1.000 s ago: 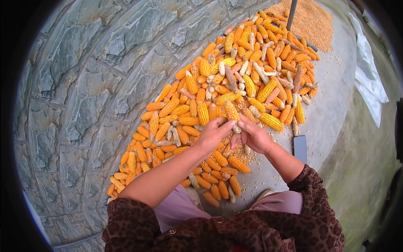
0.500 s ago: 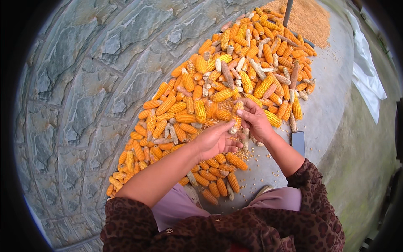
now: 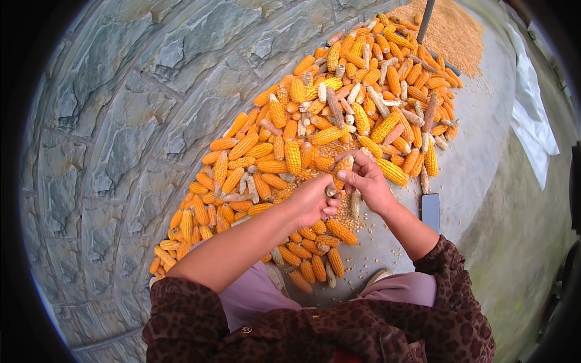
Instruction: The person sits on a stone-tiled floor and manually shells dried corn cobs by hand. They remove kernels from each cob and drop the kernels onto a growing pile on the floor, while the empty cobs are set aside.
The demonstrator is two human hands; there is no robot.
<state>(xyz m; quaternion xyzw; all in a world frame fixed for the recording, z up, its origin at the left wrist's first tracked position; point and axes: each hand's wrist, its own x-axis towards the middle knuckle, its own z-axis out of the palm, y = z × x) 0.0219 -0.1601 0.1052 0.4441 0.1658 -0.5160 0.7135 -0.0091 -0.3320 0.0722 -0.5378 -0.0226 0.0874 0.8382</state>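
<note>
A partly stripped corn cob (image 3: 345, 166) is held between my two hands, above the near edge of a large pile of orange-yellow corn ears (image 3: 293, 156). My right hand (image 3: 370, 183) pinches its upper end between thumb and fingers. Curled around the lower end, my left hand (image 3: 313, 198) has its fingers closed, and they partly cover the cob. Bare, pale cobs (image 3: 376, 101) lie scattered among the full ears. Loose kernels (image 3: 363, 235) are strewn on the ground below my hands.
On the left rises a grey stone-block wall (image 3: 121, 121). A phone (image 3: 430, 212) lies on the concrete beside my right forearm. At the back stand a thin pole (image 3: 426, 21) and a heap of loose kernels (image 3: 463, 36). White sheeting (image 3: 525, 103) stretches along the right.
My left hand has turned and its fingers, loosely spread before, have curled in around the cob's lower end. The right hand has shifted slightly, still gripping the cob. The view has moved a little.
</note>
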